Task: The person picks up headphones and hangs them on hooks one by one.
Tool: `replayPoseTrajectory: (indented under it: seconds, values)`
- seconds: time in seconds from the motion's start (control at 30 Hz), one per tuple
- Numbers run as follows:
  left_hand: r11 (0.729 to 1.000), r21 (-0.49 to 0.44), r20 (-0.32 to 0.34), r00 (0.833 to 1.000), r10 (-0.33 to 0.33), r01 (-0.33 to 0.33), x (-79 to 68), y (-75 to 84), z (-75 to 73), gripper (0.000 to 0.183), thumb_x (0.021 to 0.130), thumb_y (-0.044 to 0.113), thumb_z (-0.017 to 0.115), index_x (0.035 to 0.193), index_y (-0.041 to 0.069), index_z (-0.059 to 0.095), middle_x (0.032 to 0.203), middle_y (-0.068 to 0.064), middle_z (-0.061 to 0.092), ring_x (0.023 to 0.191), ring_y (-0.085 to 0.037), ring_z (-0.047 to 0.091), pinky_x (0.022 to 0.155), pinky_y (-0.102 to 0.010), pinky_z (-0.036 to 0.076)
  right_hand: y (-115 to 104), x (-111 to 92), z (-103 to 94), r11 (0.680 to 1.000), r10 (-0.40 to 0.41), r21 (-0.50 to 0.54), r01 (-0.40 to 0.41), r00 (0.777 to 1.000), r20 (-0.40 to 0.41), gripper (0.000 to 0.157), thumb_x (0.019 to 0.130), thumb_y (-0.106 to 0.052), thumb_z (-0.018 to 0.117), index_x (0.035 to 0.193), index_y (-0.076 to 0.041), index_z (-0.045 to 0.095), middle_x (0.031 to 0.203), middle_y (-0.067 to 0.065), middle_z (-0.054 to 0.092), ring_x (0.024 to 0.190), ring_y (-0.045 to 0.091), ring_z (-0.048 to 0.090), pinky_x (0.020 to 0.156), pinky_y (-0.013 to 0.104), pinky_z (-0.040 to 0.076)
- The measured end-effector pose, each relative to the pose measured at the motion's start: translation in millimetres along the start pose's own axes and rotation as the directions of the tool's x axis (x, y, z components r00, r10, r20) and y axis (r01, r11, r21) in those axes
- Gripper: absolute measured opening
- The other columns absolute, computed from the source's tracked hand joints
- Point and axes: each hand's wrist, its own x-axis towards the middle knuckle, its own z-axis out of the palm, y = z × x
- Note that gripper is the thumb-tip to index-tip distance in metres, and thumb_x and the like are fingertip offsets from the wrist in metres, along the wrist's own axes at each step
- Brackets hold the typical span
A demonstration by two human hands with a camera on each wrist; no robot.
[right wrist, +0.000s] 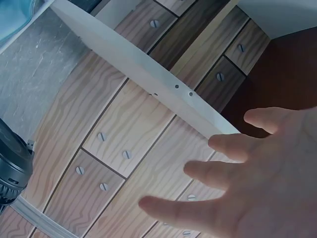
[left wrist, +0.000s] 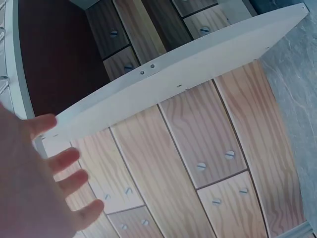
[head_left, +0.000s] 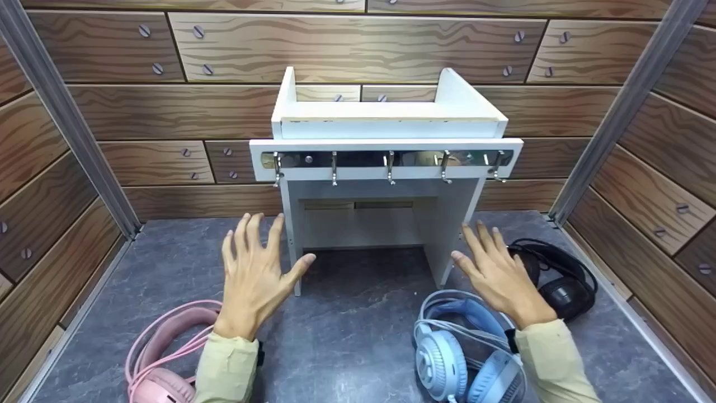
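Observation:
My left hand (head_left: 253, 280) is held in the air with its fingers spread, left of the white rack's (head_left: 391, 130) left leg. Nothing is in it. The right hand (head_left: 498, 271), also spread and holding nothing, hovers beside the rack's right leg. Along the rack's front runs a hook rail (head_left: 363, 159) with several metal hooks. Pink headphones (head_left: 168, 386) lie below the left hand, partly behind the sleeve. Light blue headphones (head_left: 442, 358) with a looped cable lie below the right hand. Black headphones (head_left: 568, 296) sit at the right, partly covered by that hand.
Wood-patterned walls (head_left: 179, 112) enclose the back and both sides, with grey metal posts (head_left: 72, 117) in the corners. The floor is a dark grey marbled surface (head_left: 335, 336). The rack stands against the back wall, with a shelf on top.

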Motion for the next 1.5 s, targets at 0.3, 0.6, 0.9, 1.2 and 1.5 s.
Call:
replayPoseTrajectory:
  seconds: [0.3,0.6,0.9,1.2,1.5]
  values:
    - [0.996,-0.004,-0.209,0.975,0.081,-0.084,5.3,3.5,-5.1,0.091,0.095,0.077,0.031,0.14,0.0,0.053,0.135,-0.029,0.041,0.131,-0.047,0.036,0.107,-0.063,0.027,4,1,3.7,0.979,-0.16,-0.148,0.138,0.975,-0.155,0.063,0.102,-0.036,0.059,0.149,0.002,0.045,0.145,0.034,0.046,0.132,0.053,0.045,0.098,0.068,0.041]
    - [0.987,0.029,-0.339,0.927,0.161,-0.16,23.4,7.9,-17.0,0.07,0.09,0.054,0.056,0.135,0.0,0.054,0.134,-0.029,0.042,0.126,-0.048,0.039,0.103,-0.063,0.032,5,4,5.0,0.958,-0.232,-0.229,0.175,0.939,-0.253,0.059,0.091,-0.027,0.075,0.139,0.003,0.057,0.129,0.028,0.061,0.113,0.048,0.06,0.081,0.064,0.052]
    - [0.973,0.096,-0.404,0.885,0.233,-0.212,42.7,10.7,-22.9,0.064,0.088,0.047,0.061,0.13,-0.001,0.055,0.13,-0.029,0.045,0.122,-0.049,0.042,0.099,-0.061,0.035,6,3,3.4,0.963,-0.209,-0.223,0.154,0.946,-0.248,0.067,0.09,-0.027,0.077,0.143,0.004,0.05,0.126,0.031,0.061,0.108,0.05,0.062,0.078,0.064,0.052]
    - [0.94,0.22,-0.347,0.88,0.326,-0.261,76.1,18.6,-35.6,0.063,0.089,0.047,0.064,0.133,0.002,0.052,0.132,-0.028,0.043,0.122,-0.045,0.042,0.097,-0.059,0.037,12,0,4.4,0.962,-0.204,-0.228,0.148,0.947,-0.247,0.068,0.091,-0.03,0.076,0.144,0.004,0.049,0.123,0.032,0.062,0.104,0.05,0.063,0.075,0.064,0.053]
    - [0.92,0.285,-0.195,0.924,0.33,-0.269,114.4,27.5,-60.5,0.067,0.092,0.048,0.062,0.14,0.004,0.046,0.142,-0.029,0.039,0.132,-0.044,0.037,0.104,-0.06,0.033,10,2,2.3,0.962,-0.209,-0.226,0.153,0.946,-0.248,0.068,0.091,-0.03,0.076,0.144,0.004,0.049,0.124,0.031,0.061,0.105,0.05,0.062,0.075,0.065,0.052]
